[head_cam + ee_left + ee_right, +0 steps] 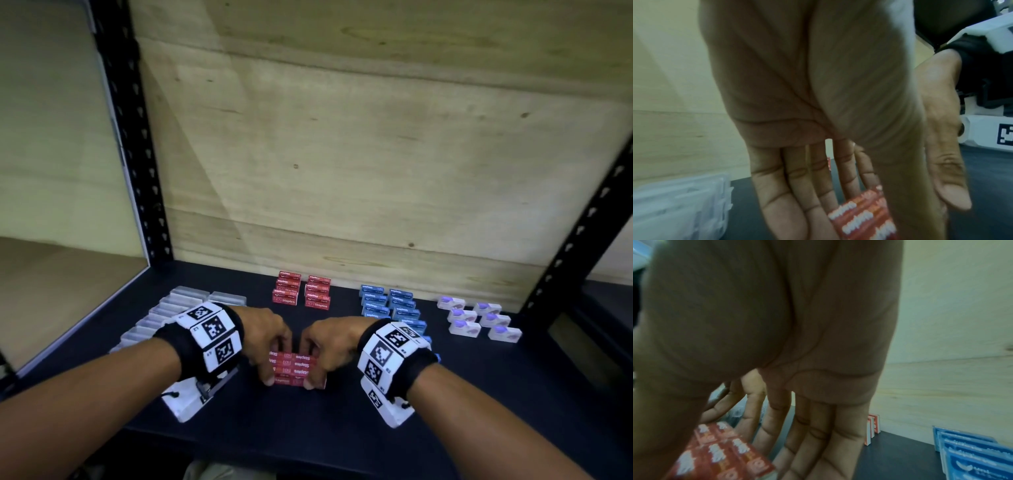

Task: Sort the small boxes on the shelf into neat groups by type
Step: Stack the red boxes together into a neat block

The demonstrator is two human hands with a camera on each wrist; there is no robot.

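A cluster of several red staple boxes (297,370) sits near the front of the dark shelf (308,428). My left hand (270,339) grips its left end and my right hand (323,346) grips its right end, thumbs at the near side. The left wrist view shows straight fingers (797,186) behind the red boxes (863,216). In the right wrist view the fingers (818,426) reach past the red boxes (721,456). Two rows of red boxes (301,292) stand at the back.
Clear plastic boxes (178,310) line the left side. Blue boxes (390,305) stand in two rows right of centre, white boxes with purple print (479,318) further right. Black uprights (137,144) and a wooden back panel (376,137) bound the shelf.
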